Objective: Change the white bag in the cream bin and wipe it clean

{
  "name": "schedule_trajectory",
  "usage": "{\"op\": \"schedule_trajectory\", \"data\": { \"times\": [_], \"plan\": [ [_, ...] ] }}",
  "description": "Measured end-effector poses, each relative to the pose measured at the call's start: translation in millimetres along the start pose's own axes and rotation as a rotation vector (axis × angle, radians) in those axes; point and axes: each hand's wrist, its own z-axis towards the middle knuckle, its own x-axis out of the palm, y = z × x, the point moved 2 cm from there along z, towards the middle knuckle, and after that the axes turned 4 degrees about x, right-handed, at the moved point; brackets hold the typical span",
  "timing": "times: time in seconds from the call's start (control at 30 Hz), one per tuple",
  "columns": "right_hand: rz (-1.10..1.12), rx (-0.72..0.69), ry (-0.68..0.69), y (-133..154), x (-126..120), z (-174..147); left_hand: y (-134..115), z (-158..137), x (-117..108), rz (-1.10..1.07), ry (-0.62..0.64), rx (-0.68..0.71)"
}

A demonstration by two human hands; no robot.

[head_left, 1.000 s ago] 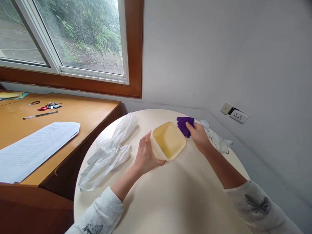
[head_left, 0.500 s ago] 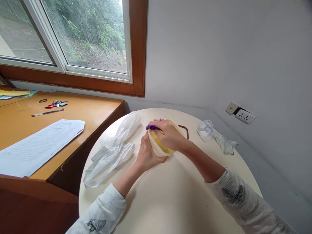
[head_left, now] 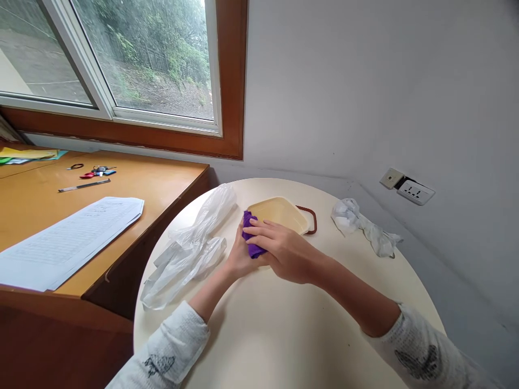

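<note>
Left hand (head_left: 238,258) clasps the near-left side of a pale yellow container (head_left: 279,210), tilted with its open mouth visible, above the round table (head_left: 259,335); its fingers are partly hidden behind a purple cloth (head_left: 252,237). Right hand (head_left: 290,251) lays slightly spread fingers over this cloth at the container's near-left edge; thumb hidden, so cannot tell whether it also pinches the fabric. A brown loop (head_left: 314,220) shows just beside the container's right end, clear plastic bag (head_left: 194,243) left, crumpled bag (head_left: 365,227) right.
</note>
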Motion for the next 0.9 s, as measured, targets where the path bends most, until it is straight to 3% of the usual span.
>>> {"op": "schedule_trajectory", "data": {
  "times": [0.27, 0.47, 0.7, 0.9],
  "plan": [
    [-0.095, -0.115, 0.002, 2.2, -11.1, -33.0, -4.4, 6.0, 1.8, -0.106, 0.125, -0.02],
    [-0.138, -0.148, -0.026, -5.4, -14.3, -50.7, -4.9, 7.9, 0.7, -0.268, 0.162, -0.111],
    [-0.126, -0.015, -0.174, -36.5, -22.8, -83.7, -10.3, 9.2, -4.8, -0.311, 0.167, -0.151],
    [0.048, 0.121, -0.328, -45.9, -13.7, -92.8, -9.4, 9.8, -3.6, -0.333, 0.186, -0.159]
  ]
}}
